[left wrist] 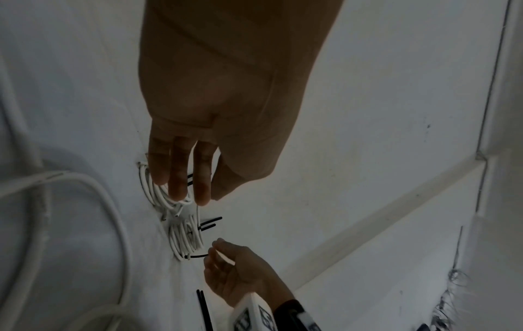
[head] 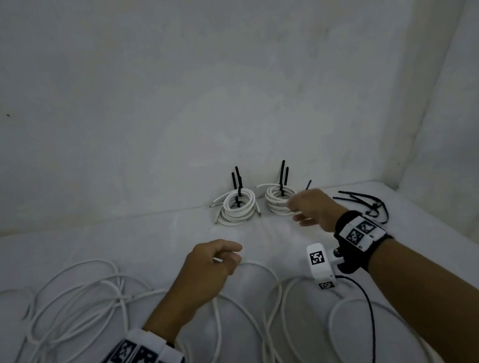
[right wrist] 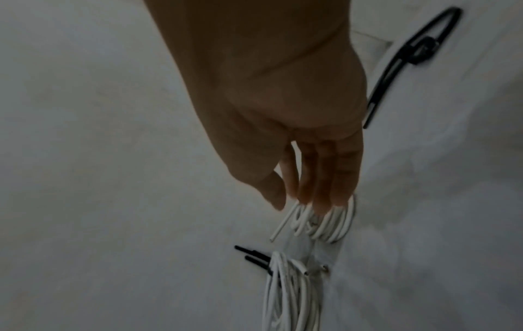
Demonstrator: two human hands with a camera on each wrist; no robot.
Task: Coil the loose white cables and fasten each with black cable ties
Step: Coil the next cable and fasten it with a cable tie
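Fingers (left wrist: 211, 257) of the right hand (head: 314, 207) are pinching a black tie tail at the second coil (head: 278, 201), apparently cinching it. Left hand (head: 208, 269) is hovering loosely curled, holding nothing, over loose cables (head: 77, 299) awaiting coiling on the tabletop (head: 150, 236).

place: bare indoor corner | cues: plain white walls (head: 222, 80), cloth-covered table (head: 155, 236)
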